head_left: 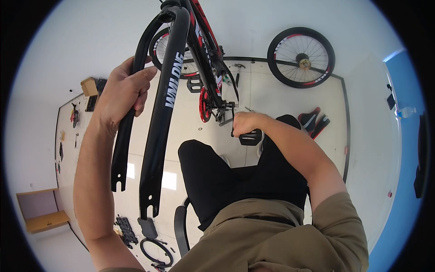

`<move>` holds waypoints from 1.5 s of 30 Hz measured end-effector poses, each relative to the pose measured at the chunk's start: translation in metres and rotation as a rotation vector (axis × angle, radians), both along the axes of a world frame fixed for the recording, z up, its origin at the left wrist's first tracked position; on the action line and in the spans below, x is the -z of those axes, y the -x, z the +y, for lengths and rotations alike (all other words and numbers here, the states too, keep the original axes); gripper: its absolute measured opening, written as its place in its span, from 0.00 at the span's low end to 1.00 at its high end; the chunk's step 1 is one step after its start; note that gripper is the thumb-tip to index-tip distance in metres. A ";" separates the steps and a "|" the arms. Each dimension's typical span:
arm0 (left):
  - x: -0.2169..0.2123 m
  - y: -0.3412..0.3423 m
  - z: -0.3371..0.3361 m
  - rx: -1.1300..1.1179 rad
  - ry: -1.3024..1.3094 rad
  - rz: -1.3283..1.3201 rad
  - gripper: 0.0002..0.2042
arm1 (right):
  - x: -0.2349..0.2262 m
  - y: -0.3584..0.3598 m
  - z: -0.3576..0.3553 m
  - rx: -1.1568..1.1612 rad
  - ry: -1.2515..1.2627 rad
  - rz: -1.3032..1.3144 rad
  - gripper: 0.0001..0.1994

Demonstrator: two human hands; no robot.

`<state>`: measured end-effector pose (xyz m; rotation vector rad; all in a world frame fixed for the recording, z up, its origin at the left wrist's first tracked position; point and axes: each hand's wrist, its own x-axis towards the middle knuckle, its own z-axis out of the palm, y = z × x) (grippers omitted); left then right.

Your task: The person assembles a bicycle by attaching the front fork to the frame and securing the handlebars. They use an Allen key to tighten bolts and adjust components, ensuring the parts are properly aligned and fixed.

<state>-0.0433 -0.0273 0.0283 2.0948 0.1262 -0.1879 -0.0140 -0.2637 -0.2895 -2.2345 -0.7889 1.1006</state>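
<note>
A black bicycle fork (157, 136) hangs in front of me at the left, its two open dropout ends pointing toward me. My left hand (129, 88) is wrapped round the fork's left leg. Beyond it runs the black and red bicycle frame (206, 63), with a red chainring (204, 106) at its lower end. My right hand (247, 121) is closed round the crank arm (233, 108), close to the black pedal (250, 137). A second pedal (195, 85) shows on the far side of the frame. My fingertips on the crank are partly hidden.
One wheel (301, 57) leans against the wall at the far right; another wheel (159, 47) stands behind the fork. A hammer (238, 75) lies beyond the frame. The saddle (309, 119) rests right of my knee. A tool case (126, 230) and cardboard box (89, 86) lie left.
</note>
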 end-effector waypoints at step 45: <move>-0.009 0.000 0.002 -0.003 -0.105 -0.014 0.26 | 0.041 0.025 -0.022 0.405 -0.303 0.841 0.24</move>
